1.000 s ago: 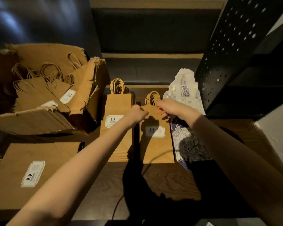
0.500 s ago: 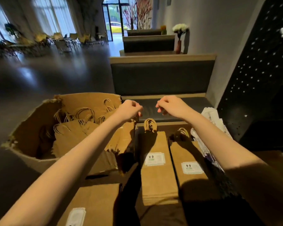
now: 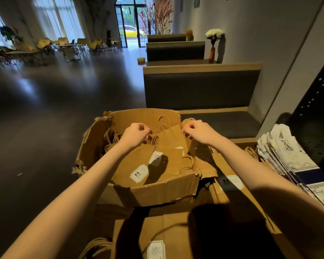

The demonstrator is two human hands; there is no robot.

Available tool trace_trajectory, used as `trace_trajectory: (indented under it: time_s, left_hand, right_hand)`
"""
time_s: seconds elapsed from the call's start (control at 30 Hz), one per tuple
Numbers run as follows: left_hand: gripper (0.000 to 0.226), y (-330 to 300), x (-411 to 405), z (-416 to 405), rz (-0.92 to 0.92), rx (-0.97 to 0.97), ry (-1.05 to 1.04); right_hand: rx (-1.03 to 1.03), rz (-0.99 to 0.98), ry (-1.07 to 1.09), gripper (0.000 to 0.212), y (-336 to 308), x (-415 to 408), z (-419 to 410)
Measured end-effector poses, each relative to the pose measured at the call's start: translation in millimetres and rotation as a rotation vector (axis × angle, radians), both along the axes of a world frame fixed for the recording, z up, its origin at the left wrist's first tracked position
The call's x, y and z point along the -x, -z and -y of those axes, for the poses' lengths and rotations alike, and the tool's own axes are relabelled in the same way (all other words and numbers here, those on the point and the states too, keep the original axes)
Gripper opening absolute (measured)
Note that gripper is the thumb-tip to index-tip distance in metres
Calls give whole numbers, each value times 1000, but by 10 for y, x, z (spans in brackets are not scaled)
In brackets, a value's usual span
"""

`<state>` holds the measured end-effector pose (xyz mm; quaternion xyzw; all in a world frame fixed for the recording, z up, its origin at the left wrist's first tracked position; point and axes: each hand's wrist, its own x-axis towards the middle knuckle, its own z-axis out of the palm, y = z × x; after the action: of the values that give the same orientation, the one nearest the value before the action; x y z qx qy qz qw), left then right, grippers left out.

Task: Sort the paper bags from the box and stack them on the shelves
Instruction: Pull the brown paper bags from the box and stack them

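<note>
Here, in the head view, both hands hang over the torn cardboard box (image 3: 163,191). The left hand (image 3: 137,132) and right hand (image 3: 200,130) are curled, apparently empty, though whether a fingertip catches a handle I cannot tell. Brown paper bags (image 3: 157,161) lie in the box just beneath them. Right of the box lies a stack of white printed bags (image 3: 288,159).
</note>
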<state>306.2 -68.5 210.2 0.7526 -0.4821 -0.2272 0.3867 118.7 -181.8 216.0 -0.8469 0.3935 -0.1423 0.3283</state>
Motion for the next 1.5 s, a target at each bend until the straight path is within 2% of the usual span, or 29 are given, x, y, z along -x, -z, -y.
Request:
trace_trajectory:
  time_s: [0.33, 0.57, 0.77, 1.0, 1.17, 1.23, 1.3, 1.4, 1.5]
  left_hand:
    - [20, 435, -546, -36, -124, -46, -75]
    - [23, 705, -1003, 132, -174, -81, -181]
    - [26, 838, -1285, 294, -208, -75, -246]
    - [21, 959, -1392, 358, -237, -74, -275]
    - [21, 977, -1418, 344, -244, -63, -312]
    - [22, 970, -1422, 338, -250, -52, -320]
    - [22, 961, -1416, 340, -254, -43, -321]
    - [22, 962, -1402, 341, -260, -39, -322]
    - [22, 971, -1408, 333, -247, -41, -340]
  right_hand:
    - [-27, -110, -68, 15, 644, -727, 272]
    - [-129, -176, -120, 21, 1181, -1284, 602]
    - [-134, -285, -138, 44, 1553, -1683, 779]
    - [-209, -483, -60, 76, 1941, -1990, 928]
    - [-179, -408, 12, 81, 1963, -2050, 955]
    - [-200, -371, -43, 79, 1887, -2050, 958]
    - [-236, -394, -122, 88, 1767, -2024, 910]
    - [-169, -441, -170, 99, 1664, -1992, 826]
    - [-97, -432, -192, 97, 1618, -1985, 765]
